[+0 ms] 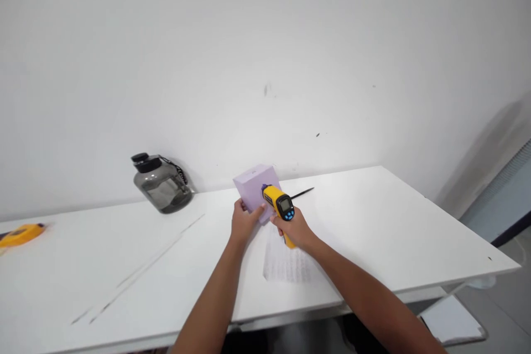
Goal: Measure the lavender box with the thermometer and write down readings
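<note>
My left hand [246,220] grips a pale purple box [251,191] by its lower left edge, thumb on the front face. The box is tilted above the table. My right hand [295,227] is wrapped round the handle of a yellow and black infrared thermometer [275,196], with its small screen and blue buttons facing me. The thermometer's nose is at the front of the box; whether it touches cannot be made out. A printed sheet of paper [286,265] lies on the table below my hands. Behind the thermometer lies a dark pen-like stick [303,193].
A grey, see-through water bottle [162,185] with a black cap and strap stands near the wall on the left. A yellow-orange tool [20,235] lies at the far left of the white table [398,221]. A white wall [265,55] rises behind.
</note>
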The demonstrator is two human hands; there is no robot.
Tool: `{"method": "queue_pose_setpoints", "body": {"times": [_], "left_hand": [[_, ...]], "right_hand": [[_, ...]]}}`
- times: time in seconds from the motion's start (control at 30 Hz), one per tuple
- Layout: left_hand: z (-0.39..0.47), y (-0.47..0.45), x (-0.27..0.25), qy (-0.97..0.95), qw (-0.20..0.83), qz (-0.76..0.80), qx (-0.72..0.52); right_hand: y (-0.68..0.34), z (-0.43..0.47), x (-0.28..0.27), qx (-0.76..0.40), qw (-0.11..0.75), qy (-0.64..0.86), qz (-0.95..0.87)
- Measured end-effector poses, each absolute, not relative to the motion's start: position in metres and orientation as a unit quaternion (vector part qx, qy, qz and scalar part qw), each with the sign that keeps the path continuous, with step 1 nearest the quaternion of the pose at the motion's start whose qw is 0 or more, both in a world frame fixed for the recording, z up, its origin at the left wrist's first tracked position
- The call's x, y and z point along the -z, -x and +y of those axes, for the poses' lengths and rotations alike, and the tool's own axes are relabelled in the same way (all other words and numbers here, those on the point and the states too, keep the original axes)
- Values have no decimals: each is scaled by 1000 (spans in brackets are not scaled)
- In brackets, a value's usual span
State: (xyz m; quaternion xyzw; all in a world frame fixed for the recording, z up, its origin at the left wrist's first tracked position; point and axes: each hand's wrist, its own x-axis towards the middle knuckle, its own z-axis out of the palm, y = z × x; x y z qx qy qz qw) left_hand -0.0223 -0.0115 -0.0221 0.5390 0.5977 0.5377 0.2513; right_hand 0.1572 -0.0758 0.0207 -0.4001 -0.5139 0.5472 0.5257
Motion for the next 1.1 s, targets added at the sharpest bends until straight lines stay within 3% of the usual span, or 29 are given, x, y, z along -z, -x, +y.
{"method": "queue_pose_setpoints", "body": {"times": [1.1], "left_hand": [[-24, 16, 10, -563, 239, 576, -543]], "right_hand": [[-163, -74, -23, -539, 519, 412, -520]]}}
